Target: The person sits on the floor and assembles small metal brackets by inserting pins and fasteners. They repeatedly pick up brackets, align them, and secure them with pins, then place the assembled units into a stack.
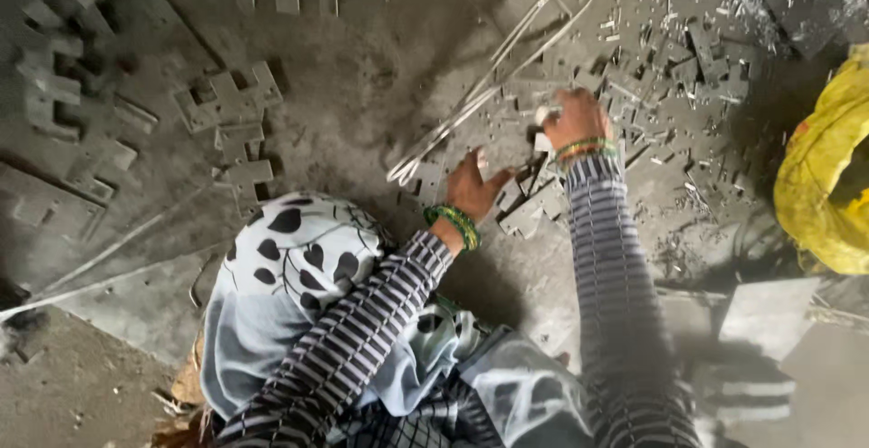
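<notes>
My left hand (472, 186) rests on a heap of small grey cut metal pieces (534, 205) on the dusty floor, fingers spread over them. Further out, my right hand (572, 117) has its fingers curled around a small pale piece taken from the same scatter. Both wrists carry green and orange bangles, and both arms wear striped sleeves. A bent bundle of thin metal rods (489, 81) lies just left of my right hand.
Cross-shaped grey metal plates (228, 104) lie to the left, with more at the far left (50, 77). Metal scraps and shavings (697, 59) cover the floor at the upper right. A yellow sack (828, 167) stands at the right edge. My knee under spotted cloth (299, 258) is in front.
</notes>
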